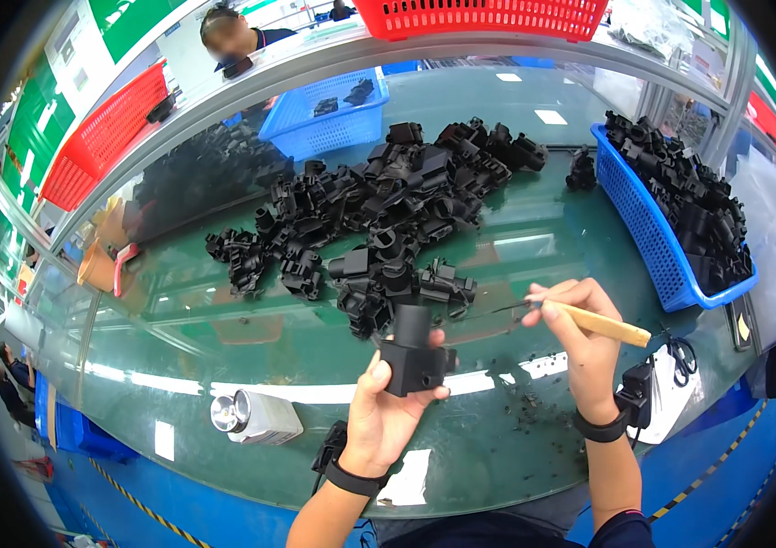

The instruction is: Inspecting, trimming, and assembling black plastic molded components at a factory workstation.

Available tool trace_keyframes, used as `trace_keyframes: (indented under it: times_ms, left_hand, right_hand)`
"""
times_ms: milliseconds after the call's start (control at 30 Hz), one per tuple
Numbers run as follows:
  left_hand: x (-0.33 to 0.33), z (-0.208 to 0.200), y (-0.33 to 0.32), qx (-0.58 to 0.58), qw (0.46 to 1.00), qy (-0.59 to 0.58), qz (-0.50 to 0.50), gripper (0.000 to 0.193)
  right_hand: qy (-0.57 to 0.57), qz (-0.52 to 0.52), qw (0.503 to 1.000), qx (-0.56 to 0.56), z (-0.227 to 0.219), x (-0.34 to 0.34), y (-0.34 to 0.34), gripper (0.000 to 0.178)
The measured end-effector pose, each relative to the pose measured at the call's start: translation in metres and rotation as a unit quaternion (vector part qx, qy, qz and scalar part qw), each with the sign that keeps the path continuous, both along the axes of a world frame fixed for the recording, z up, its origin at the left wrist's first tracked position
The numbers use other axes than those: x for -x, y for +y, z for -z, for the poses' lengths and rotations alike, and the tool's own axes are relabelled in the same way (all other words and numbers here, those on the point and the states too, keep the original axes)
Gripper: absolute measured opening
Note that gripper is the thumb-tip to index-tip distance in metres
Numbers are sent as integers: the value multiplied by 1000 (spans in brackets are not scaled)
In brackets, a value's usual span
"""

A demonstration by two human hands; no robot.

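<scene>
My left hand [388, 411] is closed around a black moulded plastic part [414, 356] with a round tube standing up from a boxy base. To its right, my right hand [580, 333] grips a tool with a pale wooden handle [612, 325]. A thin dark shaft runs from the tool toward the left, its tip near the part and apart from it; the exact tip shape is too small to tell. Beyond both hands lies a large heap of similar black plastic parts [397, 192] on the green table [498, 457].
A blue basket [653, 237] full of black parts stands at the right; another blue basket [329, 123] is behind the heap. A metal can [260, 418] lies left of my hands. Black scissors [680, 359] rest at the right edge. Dark scraps [534, 411] litter the near table.
</scene>
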State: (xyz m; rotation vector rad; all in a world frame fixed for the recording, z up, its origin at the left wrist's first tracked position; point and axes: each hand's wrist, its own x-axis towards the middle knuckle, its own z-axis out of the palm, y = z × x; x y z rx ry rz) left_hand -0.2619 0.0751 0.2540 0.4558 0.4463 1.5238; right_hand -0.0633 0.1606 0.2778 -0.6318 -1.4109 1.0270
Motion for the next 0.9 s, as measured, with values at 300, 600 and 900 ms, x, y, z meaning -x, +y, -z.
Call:
trace_keyframes:
  times_ms: [300, 600, 900]
  left_hand:
    - [-13, -8, -7, 15, 993, 106, -43, 53]
    - [-16, 0, -8, -4, 970, 222, -102, 57]
    - [-18, 7, -9, -28, 974, 197, -108, 49]
  right_hand:
    - [-32, -141, 989, 22, 3, 20, -23, 10]
    - [-124, -82, 983, -107, 10, 22, -21, 12]
    - [-186, 49, 957, -217, 13, 26, -21, 12]
